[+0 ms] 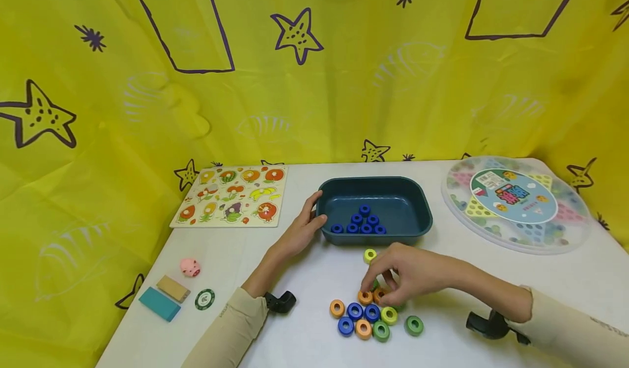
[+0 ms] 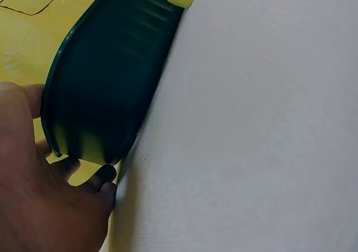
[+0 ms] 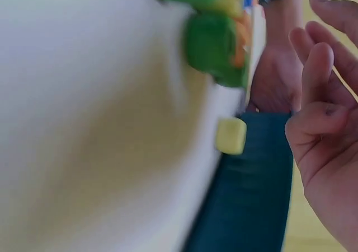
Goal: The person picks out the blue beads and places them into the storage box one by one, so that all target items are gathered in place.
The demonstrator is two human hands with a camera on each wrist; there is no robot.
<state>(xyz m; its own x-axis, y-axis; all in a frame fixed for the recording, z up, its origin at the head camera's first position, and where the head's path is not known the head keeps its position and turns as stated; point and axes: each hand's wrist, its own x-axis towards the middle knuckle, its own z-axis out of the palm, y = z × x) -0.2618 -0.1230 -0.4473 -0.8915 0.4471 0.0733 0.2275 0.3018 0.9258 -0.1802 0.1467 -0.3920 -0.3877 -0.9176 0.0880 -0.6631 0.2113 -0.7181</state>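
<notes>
A dark teal tray (image 1: 405, 215) stands on the white table with several blue ring beads (image 1: 365, 211) grouped inside. My left hand (image 1: 301, 231) holds the tray's left end, thumb and fingers spread about its rim and outer wall. Over a cluster of loose ring beads in front of the tray hovers my right hand (image 1: 410, 269), fingers bent and apart, with nothing visible between them. Below the fingertips lie an orange bead (image 1: 364, 297), a blue bead (image 1: 346, 326), a green bead (image 1: 380, 331) and others. A yellow bead (image 3: 231, 135) sits near the tray, also seen in the right wrist view.
At the right back lies a round clear game case (image 1: 516, 204). A fruit puzzle board (image 1: 236, 196) is at the left back. Nearer on the left are a pink pig figure (image 1: 190, 267), a wooden block (image 1: 173, 289), a teal block (image 1: 159, 303) and a round chip (image 1: 205, 299).
</notes>
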